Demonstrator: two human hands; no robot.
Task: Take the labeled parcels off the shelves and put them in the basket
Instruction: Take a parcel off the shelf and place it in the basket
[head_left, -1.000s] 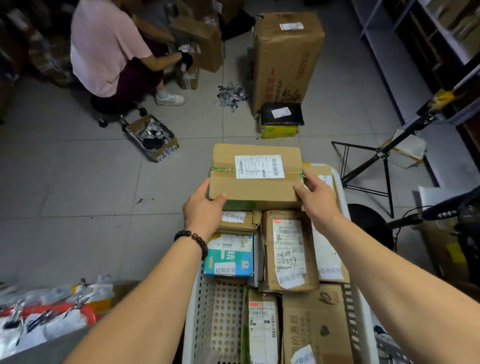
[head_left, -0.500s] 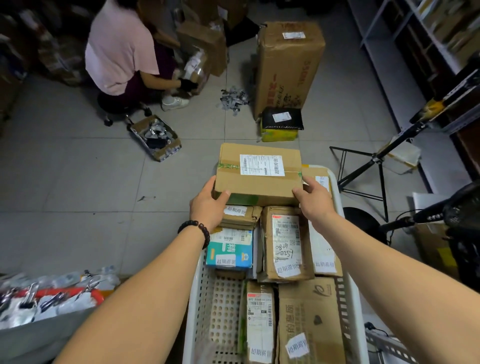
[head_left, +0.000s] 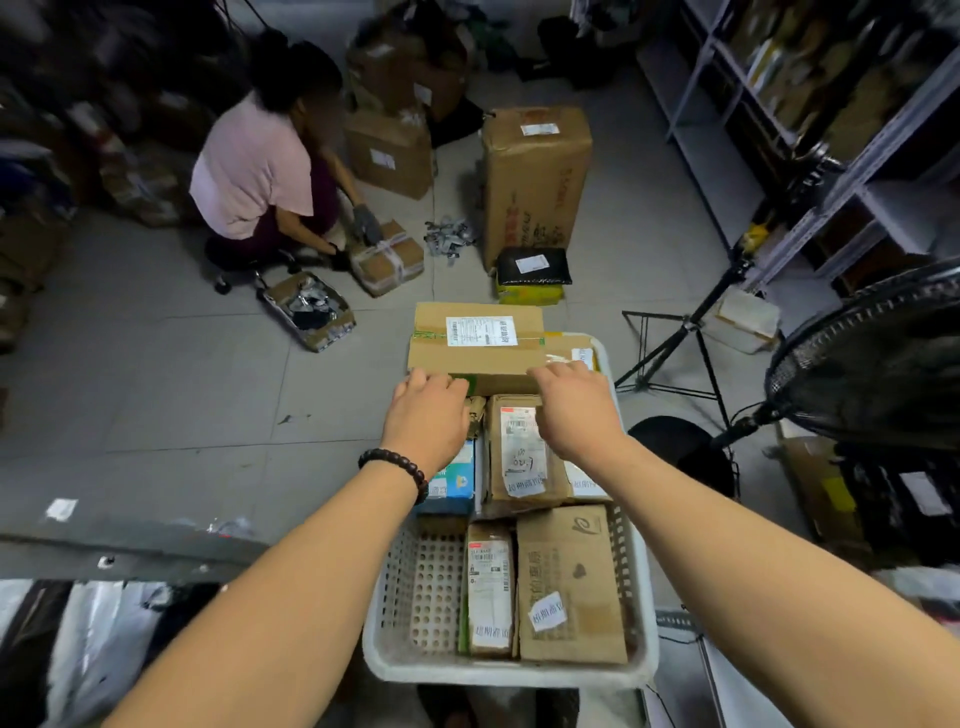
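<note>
Lying across the far end of the white basket (head_left: 509, 670), a flat cardboard parcel (head_left: 478, 358) with a white label on top is seen from the head camera. It is propped on the parcels packed under it and reaches past the far rim. The left hand (head_left: 428, 415), with a dark bead bracelet (head_left: 395, 465) at the wrist, is placed at the parcel's near left corner, its fingers bent down against the front face. The right hand (head_left: 576, 410) is set further right, its bent fingertips touching the top front edge. Whether either hand actually grips the parcel cannot be told; nothing else is held.

Just under the hands, a brown parcel with a handwritten label (head_left: 519, 447) and a blue-and-white box (head_left: 457, 480) are packed side by side. Nearer the camera, a narrow labeled parcel (head_left: 488, 587) is stood beside a cardboard box (head_left: 569, 582).

Beyond the basket, a person in a pink shirt (head_left: 249, 166) is crouched on the tiled floor (head_left: 156, 374) over a taped bundle (head_left: 387, 257). Metal shelves (head_left: 852, 130) and a black fan (head_left: 872, 353) are seen at the right.
</note>
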